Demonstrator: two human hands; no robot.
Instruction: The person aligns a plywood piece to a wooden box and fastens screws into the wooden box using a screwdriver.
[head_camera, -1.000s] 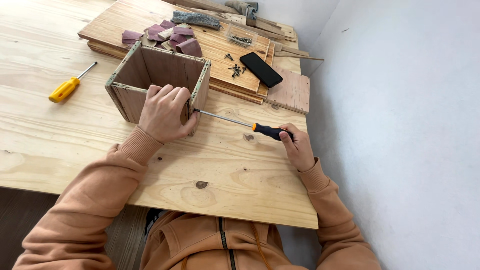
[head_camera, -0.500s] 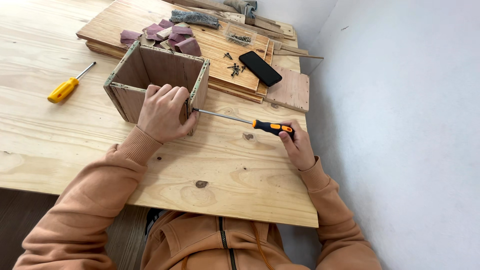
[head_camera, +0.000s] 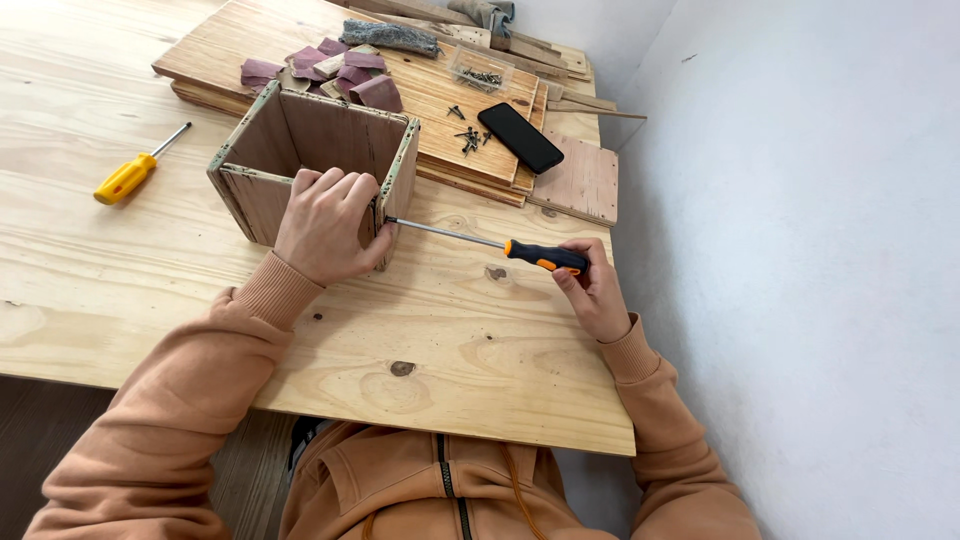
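In the head view, we see the open wooden box frame (head_camera: 300, 150) standing on the pale bench (head_camera: 120, 290), left of centre in the frame. Our left hand (head_camera: 330, 225) is clamped over the frame's near corner, fingers curled over the top edge and thumb against the outer side. Our right hand (head_camera: 590, 290), at centre right, is closed around the black and orange handle of a screwdriver (head_camera: 500, 245). The shaft lies almost level and points left, its tip touching the frame's right side panel just beside the left thumb.

At the left edge of the frame a yellow screwdriver (head_camera: 135, 172) lies on the bench, well apart from the box. Behind the box, in the upper middle, a stack of boards (head_camera: 440, 100) carries maroon sandpaper scraps (head_camera: 335, 72), loose screws (head_camera: 468, 138), a small clear tray of screws (head_camera: 482, 72) and a black phone (head_camera: 520, 137). A plain wall (head_camera: 800, 250) fills the right of the frame.
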